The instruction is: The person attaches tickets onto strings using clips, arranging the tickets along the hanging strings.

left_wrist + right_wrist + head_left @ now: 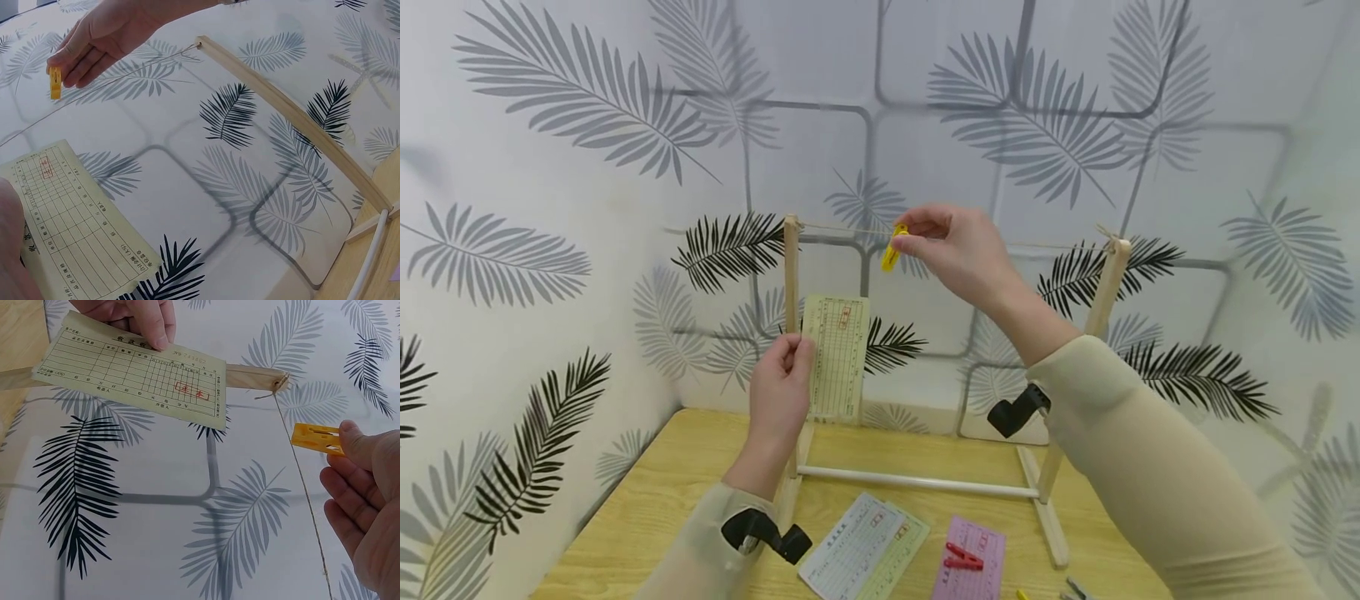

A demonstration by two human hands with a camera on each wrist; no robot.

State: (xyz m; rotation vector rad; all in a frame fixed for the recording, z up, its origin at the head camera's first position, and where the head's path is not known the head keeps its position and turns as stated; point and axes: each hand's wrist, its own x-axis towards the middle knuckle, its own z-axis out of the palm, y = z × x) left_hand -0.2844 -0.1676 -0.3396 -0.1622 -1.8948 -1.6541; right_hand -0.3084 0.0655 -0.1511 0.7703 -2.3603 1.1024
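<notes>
My left hand (pixel 781 379) pinches a pale yellow receipt slip (pixel 842 358) by its edge, beside the left post of a wooden frame. The slip hangs below a thin string (pixel 306 494) stretched between the two posts. My right hand (pixel 958 250) pinches a yellow clothespin (pixel 891 250) between thumb and fingers, right at the string in the head view. From the right wrist view, the clothespin (pixel 317 437) lies close alongside the string near its knotted end. Printed rows and a red stamp (pixel 191 390) show on the slip.
On the wooden table (pixel 647 483) lie a white slip (pixel 853 542) overlapping another yellow slip (pixel 904 550), and a pink slip (pixel 973 575) with a red clothespin (pixel 962 558) on it. A white bar (pixel 917 482) joins the frame's posts low down. Leaf-patterned wall covering stands behind.
</notes>
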